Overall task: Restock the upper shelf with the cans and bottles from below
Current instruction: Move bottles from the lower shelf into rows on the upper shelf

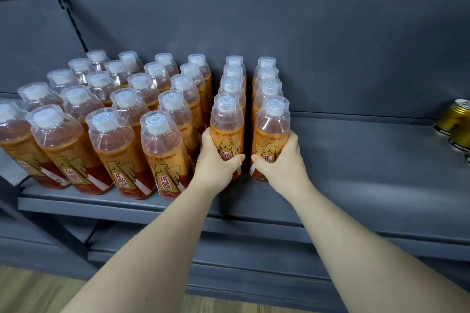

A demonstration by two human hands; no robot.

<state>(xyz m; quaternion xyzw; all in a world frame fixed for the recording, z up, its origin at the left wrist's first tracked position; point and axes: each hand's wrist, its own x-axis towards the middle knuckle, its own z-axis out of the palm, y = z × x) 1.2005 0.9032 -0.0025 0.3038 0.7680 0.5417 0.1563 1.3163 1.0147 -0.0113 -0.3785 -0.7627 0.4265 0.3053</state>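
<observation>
Nearest, below the shelf [356,160], a strip of wooden floor [30,290] shows, and a lower grey ledge [254,256] runs under the shelf's front lip. Two bare forearms reach up over that lip.

On the shelf, a little back from its front edge and near its middle, the left hand [216,162] grips the left bottle [227,119]. Its fingers wrap the orange label and the thumb lies across the front. Just beside it, the right hand [282,162] grips the right bottle [273,124] in the same way, low on the label. Both bottles stand upright with their bases on the shelf. They are full of amber drink, with white caps under clear plastic sleeves, and a narrow gap separates them.

Each held bottle heads a single-file row [232,72] of like bottles that runs back across the shelf.

The left part of the shelf carries a packed block of bottles [122,114], several rows deep.

At the shelf's far right end stand a few gold cans [454,119], partly cut off by the edge of view.

Behind the shelf rises the dark grey back panel [330,46]; the rearmost bottles stand close to it.
</observation>
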